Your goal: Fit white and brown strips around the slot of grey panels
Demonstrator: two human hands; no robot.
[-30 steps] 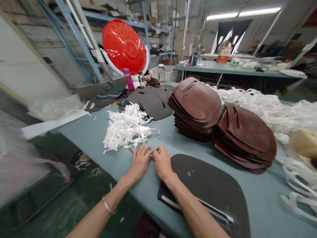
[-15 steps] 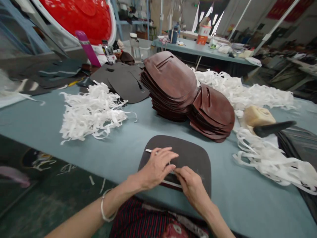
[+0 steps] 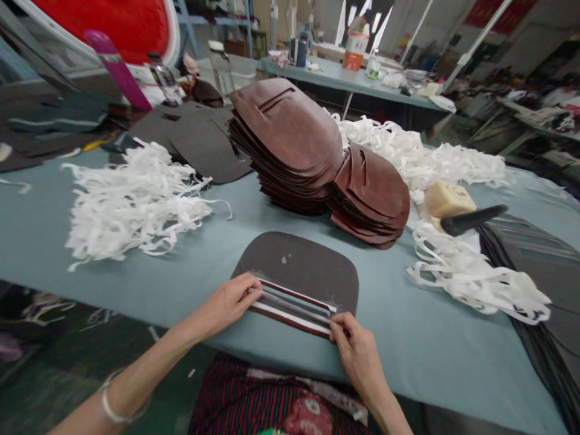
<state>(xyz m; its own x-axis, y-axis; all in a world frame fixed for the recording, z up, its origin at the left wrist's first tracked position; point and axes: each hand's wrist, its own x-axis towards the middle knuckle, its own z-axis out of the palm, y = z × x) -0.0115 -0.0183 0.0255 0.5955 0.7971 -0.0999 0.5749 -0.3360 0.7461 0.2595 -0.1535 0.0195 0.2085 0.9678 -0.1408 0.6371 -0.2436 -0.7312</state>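
We had a thin dark strip (image 3: 294,306) stretched along the slot of the dark panel (image 3: 308,260), which lay flat at the lower centre of the frame, near the front edge of the worktop (image 3: 217,248). Both hands were closed in a pinch: our left hand (image 3: 236,297) held the strip's left end, and our right hand (image 3: 354,338) pinched at its right end, though we could not tell whether those fingers also caught the panel's edge. We judged skew the likeliest fault: if one hand had pulled lower than the other, the strip could have sat crooked against the lower white band (image 3: 290,318). If that band was sticky, which the view did not show, a wrong first touch might have been hard to lift without creasing. Too hard a pull could have stretched the strip or bowed the slot's narrow lower border; too slack a one could have left a ripple. Nothing visible weighed the panel down, so a sideways tug might have turned it. The white strip heap (image 3: 140,208) at the left and the brown stacked pieces (image 3: 290,127) at upper centre stood well apart from our fingers, so snagging there seemed unlikely.
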